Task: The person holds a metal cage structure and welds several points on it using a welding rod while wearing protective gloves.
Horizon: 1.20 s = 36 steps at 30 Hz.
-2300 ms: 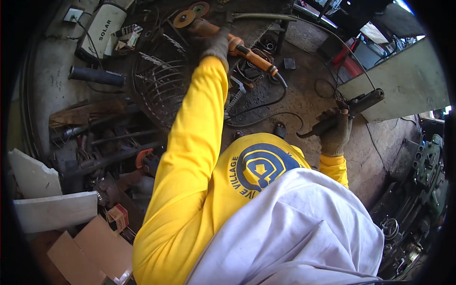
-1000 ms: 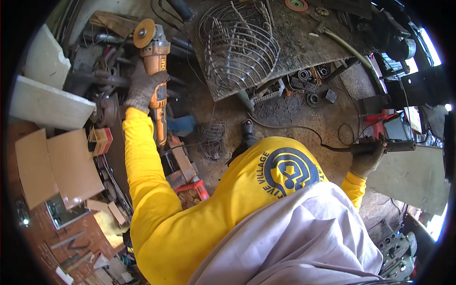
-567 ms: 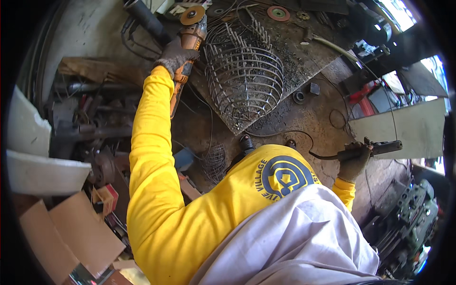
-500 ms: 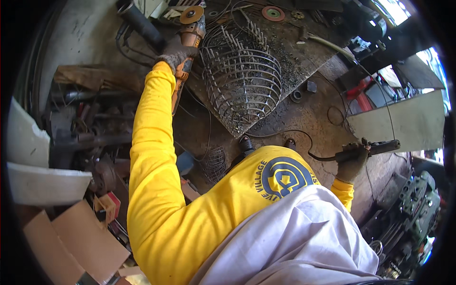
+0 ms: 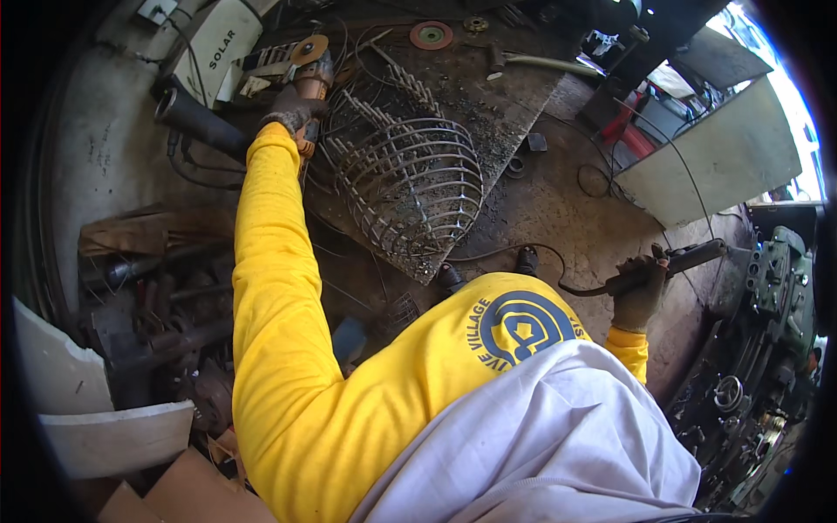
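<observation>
A gloved left hand (image 5: 295, 110) wraps around an orange angle grinder (image 5: 312, 86), just left of a curved cage of metal rods (image 5: 415, 193) lying on a gritty table (image 5: 514, 109). Well apart, the gloved right hand (image 5: 639, 295) grips a dark, bar-like handle (image 5: 695, 258) with a cable (image 5: 582, 291).

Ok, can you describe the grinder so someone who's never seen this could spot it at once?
Start at the dark table ahead of the yellow shirt. Near its left edge, the left hand grips the grinder. The orange body and tan disc set it apart from the grey, ribbed frame beside it.
</observation>
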Each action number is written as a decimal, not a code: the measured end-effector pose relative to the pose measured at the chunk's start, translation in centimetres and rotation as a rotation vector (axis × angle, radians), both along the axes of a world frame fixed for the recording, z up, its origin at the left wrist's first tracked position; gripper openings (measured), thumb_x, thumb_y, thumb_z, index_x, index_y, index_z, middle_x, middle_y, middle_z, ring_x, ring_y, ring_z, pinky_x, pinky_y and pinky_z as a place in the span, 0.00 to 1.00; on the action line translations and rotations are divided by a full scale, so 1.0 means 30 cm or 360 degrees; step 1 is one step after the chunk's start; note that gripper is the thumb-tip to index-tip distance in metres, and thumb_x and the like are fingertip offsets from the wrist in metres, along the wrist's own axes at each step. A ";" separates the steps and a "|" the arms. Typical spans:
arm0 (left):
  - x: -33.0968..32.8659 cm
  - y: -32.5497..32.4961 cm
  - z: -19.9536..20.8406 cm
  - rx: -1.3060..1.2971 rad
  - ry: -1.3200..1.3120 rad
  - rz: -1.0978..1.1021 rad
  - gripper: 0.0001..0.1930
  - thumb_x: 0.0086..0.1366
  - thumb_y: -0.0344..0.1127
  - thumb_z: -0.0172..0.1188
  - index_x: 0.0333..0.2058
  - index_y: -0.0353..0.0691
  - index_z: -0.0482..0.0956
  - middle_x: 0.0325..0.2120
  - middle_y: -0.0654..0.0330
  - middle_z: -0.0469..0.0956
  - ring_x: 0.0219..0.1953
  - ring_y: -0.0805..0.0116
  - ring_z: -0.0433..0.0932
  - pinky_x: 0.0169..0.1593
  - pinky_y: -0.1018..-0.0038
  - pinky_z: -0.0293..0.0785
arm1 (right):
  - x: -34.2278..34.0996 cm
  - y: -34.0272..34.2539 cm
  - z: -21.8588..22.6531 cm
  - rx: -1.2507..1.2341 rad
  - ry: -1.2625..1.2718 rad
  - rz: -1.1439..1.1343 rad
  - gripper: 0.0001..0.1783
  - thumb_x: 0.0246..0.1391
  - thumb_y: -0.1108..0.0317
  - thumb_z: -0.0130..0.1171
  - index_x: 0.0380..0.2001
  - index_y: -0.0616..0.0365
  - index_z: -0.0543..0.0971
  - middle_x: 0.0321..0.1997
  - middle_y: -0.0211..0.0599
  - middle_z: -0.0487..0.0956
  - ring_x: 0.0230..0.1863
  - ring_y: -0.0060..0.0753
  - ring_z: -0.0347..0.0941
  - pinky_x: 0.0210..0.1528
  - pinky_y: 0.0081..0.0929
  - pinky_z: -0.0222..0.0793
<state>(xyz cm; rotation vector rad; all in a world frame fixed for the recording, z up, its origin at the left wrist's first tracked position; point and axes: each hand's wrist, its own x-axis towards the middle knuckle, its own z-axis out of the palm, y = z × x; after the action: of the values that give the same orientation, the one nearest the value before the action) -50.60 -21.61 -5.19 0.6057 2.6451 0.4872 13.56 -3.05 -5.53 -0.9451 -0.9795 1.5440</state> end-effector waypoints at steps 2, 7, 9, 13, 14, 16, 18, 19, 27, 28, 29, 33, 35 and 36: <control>0.003 0.003 0.003 -0.0017 -0.0069 0.0032 0.51 0.39 0.47 0.73 0.61 0.30 0.60 0.55 0.40 0.70 0.54 0.48 0.74 0.57 0.63 0.70 | 0.003 0.009 -0.002 0.0012 0.0037 0.0033 0.20 0.66 0.54 0.49 0.52 0.57 0.71 0.28 0.30 0.74 0.28 0.28 0.73 0.31 0.29 0.74; 0.058 -0.007 0.061 0.0013 -0.0053 0.0106 0.52 0.42 0.50 0.74 0.62 0.31 0.59 0.56 0.41 0.70 0.55 0.50 0.74 0.57 0.61 0.69 | -0.040 0.009 0.016 -0.0052 0.0048 0.0036 0.20 0.65 0.55 0.51 0.52 0.57 0.71 0.29 0.31 0.76 0.29 0.28 0.75 0.33 0.29 0.75; 0.065 -0.013 0.068 0.0029 -0.0079 0.0038 0.51 0.43 0.50 0.74 0.62 0.33 0.59 0.57 0.41 0.69 0.56 0.50 0.73 0.59 0.61 0.68 | -0.048 0.007 0.014 -0.0050 0.0036 0.0063 0.21 0.65 0.54 0.51 0.53 0.56 0.71 0.29 0.31 0.76 0.29 0.28 0.75 0.34 0.30 0.75; 0.077 -0.054 0.031 -0.0087 0.0251 -0.0019 0.51 0.47 0.53 0.71 0.66 0.37 0.57 0.58 0.43 0.69 0.55 0.50 0.75 0.57 0.63 0.70 | -0.069 0.000 0.007 -0.0117 -0.0032 0.0107 0.21 0.66 0.53 0.49 0.54 0.56 0.71 0.30 0.29 0.74 0.30 0.25 0.73 0.36 0.29 0.74; 0.084 -0.068 0.035 -0.0059 0.0226 0.0015 0.51 0.48 0.53 0.70 0.66 0.38 0.56 0.59 0.43 0.68 0.56 0.50 0.74 0.58 0.64 0.69 | -0.071 0.002 -0.004 -0.0120 -0.0012 0.0134 0.21 0.66 0.53 0.49 0.54 0.55 0.71 0.30 0.29 0.74 0.30 0.25 0.73 0.36 0.29 0.74; 0.104 -0.084 0.050 0.0001 0.0179 0.0082 0.50 0.50 0.53 0.69 0.67 0.39 0.56 0.61 0.44 0.67 0.58 0.50 0.72 0.60 0.64 0.68 | -0.073 0.012 -0.026 -0.0122 0.0028 0.0186 0.21 0.66 0.53 0.49 0.54 0.55 0.71 0.30 0.29 0.75 0.31 0.26 0.73 0.36 0.29 0.74; 0.124 -0.114 0.043 0.0113 0.0316 0.0142 0.38 0.55 0.50 0.67 0.61 0.39 0.65 0.53 0.46 0.74 0.50 0.54 0.77 0.54 0.66 0.72 | -0.076 0.011 -0.035 -0.0169 0.0005 0.0228 0.21 0.66 0.53 0.48 0.55 0.54 0.71 0.30 0.29 0.75 0.31 0.26 0.73 0.37 0.28 0.73; 0.141 -0.113 0.051 0.0252 0.0288 0.0132 0.34 0.56 0.49 0.66 0.57 0.39 0.69 0.50 0.47 0.76 0.47 0.56 0.78 0.52 0.67 0.72 | -0.073 0.013 -0.035 -0.0181 -0.0014 0.0235 0.21 0.67 0.53 0.48 0.55 0.54 0.71 0.31 0.29 0.75 0.31 0.26 0.73 0.37 0.28 0.73; 0.644 0.029 0.254 0.0724 0.0467 -0.0504 0.24 0.60 0.50 0.63 0.47 0.36 0.78 0.43 0.49 0.80 0.44 0.54 0.80 0.51 0.64 0.73 | -0.054 0.042 -0.064 -0.0171 0.0090 0.0386 0.24 0.66 0.51 0.49 0.54 0.58 0.71 0.31 0.32 0.76 0.30 0.28 0.75 0.35 0.28 0.75; 0.686 0.060 0.255 0.0579 0.0433 -0.0509 0.24 0.60 0.51 0.63 0.45 0.35 0.78 0.42 0.49 0.80 0.44 0.55 0.80 0.50 0.66 0.73 | -0.062 0.055 -0.066 -0.0183 0.0154 0.0409 0.23 0.65 0.52 0.49 0.53 0.60 0.71 0.30 0.33 0.76 0.30 0.28 0.76 0.34 0.28 0.76; 0.717 0.082 0.257 0.0436 0.0395 -0.0511 0.24 0.60 0.51 0.63 0.44 0.35 0.79 0.40 0.50 0.81 0.44 0.57 0.79 0.50 0.67 0.73 | -0.064 0.072 -0.067 -0.0169 0.0130 0.0435 0.23 0.65 0.53 0.49 0.53 0.61 0.71 0.30 0.34 0.76 0.29 0.29 0.76 0.34 0.28 0.76; 0.789 0.131 0.214 0.0061 0.0595 -0.0365 0.30 0.58 0.54 0.64 0.52 0.37 0.76 0.49 0.48 0.78 0.51 0.53 0.77 0.56 0.66 0.70 | -0.079 0.155 -0.062 -0.0120 0.0033 0.0517 0.23 0.65 0.54 0.50 0.52 0.62 0.71 0.30 0.35 0.76 0.27 0.30 0.75 0.31 0.28 0.76; 0.784 0.150 0.217 -0.0007 0.0487 -0.0290 0.34 0.57 0.55 0.65 0.55 0.38 0.74 0.52 0.48 0.76 0.54 0.53 0.75 0.58 0.66 0.69 | -0.069 0.211 -0.074 -0.0126 0.0009 0.0562 0.23 0.64 0.55 0.50 0.52 0.63 0.71 0.30 0.36 0.76 0.27 0.30 0.75 0.31 0.28 0.76; 0.781 0.166 0.215 -0.0021 0.0444 -0.0318 0.34 0.56 0.55 0.65 0.56 0.38 0.74 0.53 0.48 0.76 0.55 0.53 0.75 0.59 0.66 0.69 | -0.058 0.243 -0.091 -0.0138 0.0012 0.0590 0.23 0.64 0.55 0.51 0.52 0.63 0.71 0.30 0.36 0.76 0.27 0.30 0.75 0.31 0.28 0.76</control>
<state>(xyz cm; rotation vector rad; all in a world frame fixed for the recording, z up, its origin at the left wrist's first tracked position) -27.16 -16.62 1.26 0.9863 2.8003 0.3470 11.83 4.25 -8.28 -0.8484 -1.1357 1.9099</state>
